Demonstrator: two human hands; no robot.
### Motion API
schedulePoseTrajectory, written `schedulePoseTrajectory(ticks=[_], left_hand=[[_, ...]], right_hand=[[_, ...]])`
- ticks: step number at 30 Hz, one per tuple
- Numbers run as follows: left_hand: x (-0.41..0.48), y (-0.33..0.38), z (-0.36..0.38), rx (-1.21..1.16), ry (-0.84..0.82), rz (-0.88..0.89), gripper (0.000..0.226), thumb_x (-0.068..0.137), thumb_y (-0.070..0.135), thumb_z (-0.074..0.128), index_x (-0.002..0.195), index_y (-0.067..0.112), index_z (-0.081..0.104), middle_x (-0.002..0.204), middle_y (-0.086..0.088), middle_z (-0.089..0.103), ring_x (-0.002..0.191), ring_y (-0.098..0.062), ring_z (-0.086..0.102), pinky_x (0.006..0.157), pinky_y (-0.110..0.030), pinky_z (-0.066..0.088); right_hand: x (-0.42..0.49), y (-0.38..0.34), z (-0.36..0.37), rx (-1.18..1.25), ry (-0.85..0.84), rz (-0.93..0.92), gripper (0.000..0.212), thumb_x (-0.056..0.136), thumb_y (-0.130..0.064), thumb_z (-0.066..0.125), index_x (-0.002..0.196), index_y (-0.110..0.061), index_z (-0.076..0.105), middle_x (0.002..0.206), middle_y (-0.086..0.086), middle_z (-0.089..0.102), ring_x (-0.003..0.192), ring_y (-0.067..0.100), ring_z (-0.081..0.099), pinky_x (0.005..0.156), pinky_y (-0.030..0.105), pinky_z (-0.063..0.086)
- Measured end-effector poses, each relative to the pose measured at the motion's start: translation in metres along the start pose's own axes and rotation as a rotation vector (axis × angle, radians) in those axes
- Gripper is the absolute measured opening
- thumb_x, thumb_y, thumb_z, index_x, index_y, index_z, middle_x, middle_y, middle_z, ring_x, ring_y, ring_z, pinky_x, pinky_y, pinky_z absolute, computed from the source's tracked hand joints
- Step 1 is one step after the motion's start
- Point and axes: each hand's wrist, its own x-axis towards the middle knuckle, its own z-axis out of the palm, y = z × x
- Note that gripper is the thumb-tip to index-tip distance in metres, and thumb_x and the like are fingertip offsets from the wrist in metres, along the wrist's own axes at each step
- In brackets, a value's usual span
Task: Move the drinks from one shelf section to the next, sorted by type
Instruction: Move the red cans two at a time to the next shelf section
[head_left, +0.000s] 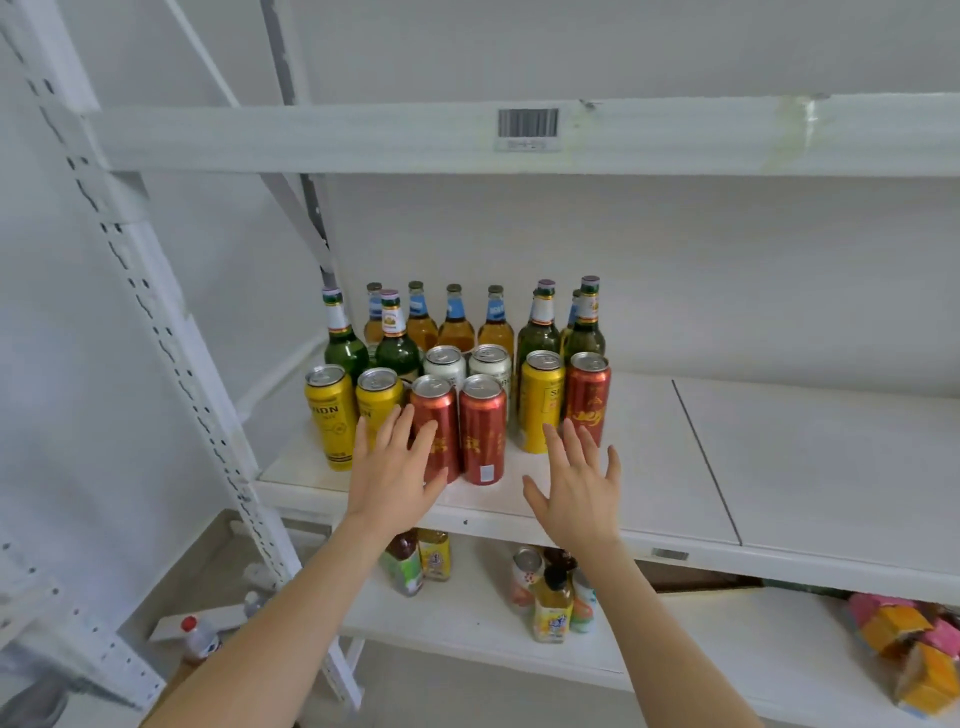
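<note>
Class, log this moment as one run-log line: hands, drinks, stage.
left hand: open, before left red can | right hand: open, before right yellow can | drinks: cans, bottles standing on shelf | stage: reaching, nothing held

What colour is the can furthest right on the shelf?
The rightmost can is red with gold markings, seen best in the head view.

The red cans (483, 431) were glossy metal, the green bottles (345, 345) shiny glass (paper neck labels), the shelf (675, 467) matt white-painted.
</note>
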Motion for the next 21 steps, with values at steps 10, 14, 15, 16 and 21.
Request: schedulePoseTrajectory(ticks=[10,14,15,16,21], left_hand=[[0.047,-0.043,0.014,-0.045,0.046,0.095,0.074,0.087,0.059,0.054,0.148,0.021,0.038,0.152,-0.012,0.043,0.144,-0.029,0.034,0.116,-0.057,0.024],[0.068,-0.044,0.020,-0.064,0.000,0.151,0.076,0.088,0.063,0.050,0.149,0.021,0.032,0.153,-0.006,0.042,0.144,-0.025,0.032,0.119,-0.055,0.020],[0.073,-0.044,0.021,-0.071,-0.019,0.159,0.077,0.088,0.065,0.048,0.150,0.021,0.031,0.153,-0.004,0.042,0.145,-0.024,0.030,0.119,-0.055,0.018],[0.077,-0.045,0.023,-0.086,-0.033,0.164,0.077,0.088,0.065,0.047,0.150,0.022,0.031,0.152,-0.003,0.043,0.146,-0.024,0.029,0.119,-0.055,0.017],[0.099,-0.045,0.025,-0.212,-0.125,0.177,0.078,0.082,0.067,0.056,0.143,0.025,0.034,0.144,-0.001,0.053,0.139,-0.022,0.040,0.120,-0.057,0.011]], right_hand=[[0.024,-0.037,0.032,0.081,0.013,0.098,0.077,0.088,-0.063,0.044,0.151,-0.023,0.027,0.157,0.004,0.033,0.142,0.027,0.034,0.114,0.052,0.025],[0.045,-0.033,0.040,0.230,-0.046,0.126,0.081,0.086,-0.064,0.049,0.152,-0.026,0.022,0.154,-0.002,0.037,0.139,0.024,0.036,0.114,0.046,0.027],[0.051,-0.032,0.042,0.291,-0.068,0.125,0.083,0.085,-0.064,0.052,0.152,-0.026,0.022,0.152,-0.003,0.040,0.137,0.022,0.038,0.113,0.045,0.030],[0.057,-0.031,0.044,0.371,-0.093,0.123,0.084,0.083,-0.063,0.056,0.151,-0.026,0.023,0.150,-0.003,0.042,0.135,0.022,0.041,0.110,0.045,0.034],[0.077,-0.032,0.051,0.863,-0.233,0.150,0.079,0.076,-0.039,0.080,0.142,-0.026,0.038,0.129,-0.012,0.058,0.120,0.012,0.054,0.093,0.026,0.046]])
